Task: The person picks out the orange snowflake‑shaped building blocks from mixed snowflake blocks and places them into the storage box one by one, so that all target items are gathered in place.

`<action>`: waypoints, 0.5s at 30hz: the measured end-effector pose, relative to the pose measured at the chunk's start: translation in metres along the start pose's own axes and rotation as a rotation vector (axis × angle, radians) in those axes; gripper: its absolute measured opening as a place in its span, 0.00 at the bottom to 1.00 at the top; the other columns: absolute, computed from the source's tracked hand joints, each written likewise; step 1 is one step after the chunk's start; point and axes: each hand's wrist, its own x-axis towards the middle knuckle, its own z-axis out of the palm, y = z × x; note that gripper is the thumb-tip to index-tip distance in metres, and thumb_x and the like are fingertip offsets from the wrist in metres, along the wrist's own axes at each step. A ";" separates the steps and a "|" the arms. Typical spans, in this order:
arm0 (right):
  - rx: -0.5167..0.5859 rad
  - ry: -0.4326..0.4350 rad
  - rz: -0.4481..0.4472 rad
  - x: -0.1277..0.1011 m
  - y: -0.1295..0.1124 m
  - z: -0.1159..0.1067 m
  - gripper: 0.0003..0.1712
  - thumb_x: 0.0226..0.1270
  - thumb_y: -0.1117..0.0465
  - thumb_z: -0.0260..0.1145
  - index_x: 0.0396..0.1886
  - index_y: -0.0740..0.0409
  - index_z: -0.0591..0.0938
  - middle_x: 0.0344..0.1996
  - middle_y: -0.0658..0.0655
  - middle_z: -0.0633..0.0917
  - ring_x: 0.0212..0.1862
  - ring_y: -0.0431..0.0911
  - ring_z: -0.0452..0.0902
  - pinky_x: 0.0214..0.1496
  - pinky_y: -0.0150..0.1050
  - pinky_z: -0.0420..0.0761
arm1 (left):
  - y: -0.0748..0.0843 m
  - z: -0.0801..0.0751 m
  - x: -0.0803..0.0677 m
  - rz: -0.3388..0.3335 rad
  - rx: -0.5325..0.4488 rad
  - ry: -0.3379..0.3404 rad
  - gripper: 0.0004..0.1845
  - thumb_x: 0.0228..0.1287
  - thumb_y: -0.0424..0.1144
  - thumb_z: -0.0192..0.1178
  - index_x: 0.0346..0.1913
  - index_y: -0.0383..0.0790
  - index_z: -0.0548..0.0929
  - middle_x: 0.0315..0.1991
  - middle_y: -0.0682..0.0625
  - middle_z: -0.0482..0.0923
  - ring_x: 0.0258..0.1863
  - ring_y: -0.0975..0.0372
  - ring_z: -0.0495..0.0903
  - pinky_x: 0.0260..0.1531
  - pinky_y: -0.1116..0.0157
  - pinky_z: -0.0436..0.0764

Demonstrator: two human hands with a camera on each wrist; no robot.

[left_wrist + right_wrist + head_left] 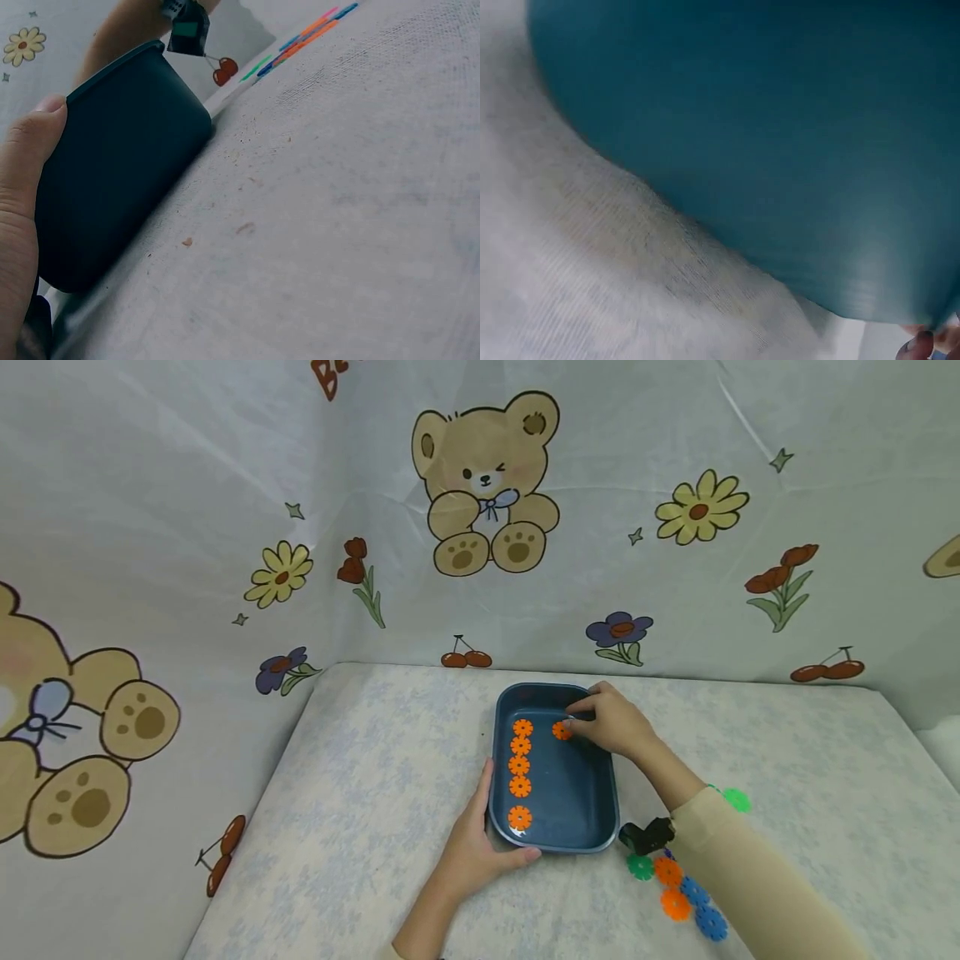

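A dark blue rectangular tray (pixel 558 793) lies on the table. My left hand (pixel 476 852) grips its near left corner, fingers along the left side and thumb at the near edge. In the left wrist view the thumb (pixel 37 142) presses the tray's outer wall (pixel 127 157). My right hand (pixel 611 720) reaches over the tray's far right part and pinches an orange notched disc (pixel 561 730) by its right edge, partly hidden by the fingers. Several other orange discs (pixel 519 765) form a column along the tray's left side, the nearest one (pixel 520 817) set slightly apart.
To the right of the tray lie loose notched discs: orange (pixel 676 904), blue (pixel 710 923) and green (pixel 641 867). Another green disc (pixel 737 799) lies beyond the right forearm. A black device (pixel 647 837) is at the right wrist. A printed cloth (pixel 525 610) hangs behind the table.
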 end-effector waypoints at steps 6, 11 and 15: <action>0.080 0.097 0.006 -0.031 0.010 -0.022 0.25 0.70 0.49 0.65 0.61 0.56 0.82 0.67 0.67 0.69 0.62 0.65 0.71 0.55 0.63 0.77 | 0.000 0.000 0.000 -0.006 -0.001 0.001 0.69 0.43 0.60 0.78 0.80 0.65 0.37 0.80 0.64 0.41 0.79 0.59 0.50 0.74 0.43 0.59; 0.077 0.152 0.034 -0.067 0.024 -0.038 0.25 0.71 0.49 0.65 0.61 0.57 0.81 0.61 0.64 0.76 0.52 0.60 0.76 0.49 0.57 0.80 | 0.000 0.001 0.000 -0.013 -0.001 0.004 0.69 0.43 0.60 0.78 0.80 0.66 0.37 0.80 0.64 0.41 0.79 0.59 0.50 0.74 0.43 0.59; 0.046 0.098 0.083 -0.099 0.036 -0.038 0.24 0.70 0.50 0.66 0.60 0.57 0.81 0.54 0.64 0.81 0.43 0.54 0.77 0.43 0.51 0.83 | 0.001 0.002 0.000 -0.014 -0.001 0.003 0.69 0.43 0.60 0.78 0.80 0.66 0.37 0.80 0.65 0.41 0.79 0.59 0.49 0.74 0.43 0.59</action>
